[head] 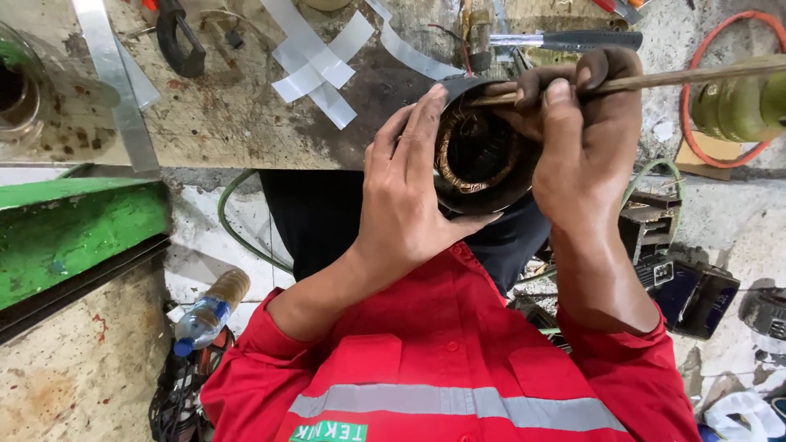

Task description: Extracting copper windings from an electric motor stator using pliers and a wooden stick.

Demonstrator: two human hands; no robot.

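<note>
Gripped in the left hand (405, 192) is a round motor stator (479, 155) with copper windings, fingers wrapped around its dark casing, held above the edge of a worn workbench (221, 115). Clenched tight in the right hand (581, 131), a thin wooden stick (679, 78) pokes its tip into the windings at the stator's upper rim. White paper strips (315, 61) and a screwdriver (565, 39) lie on the bench, and a plastic bottle (209, 311) lies on the floor at the left

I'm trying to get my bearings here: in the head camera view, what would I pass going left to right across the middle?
Green bench edge → left hand → round motor stator with copper windings → right hand gripping a thin stick → orange ring.
</note>
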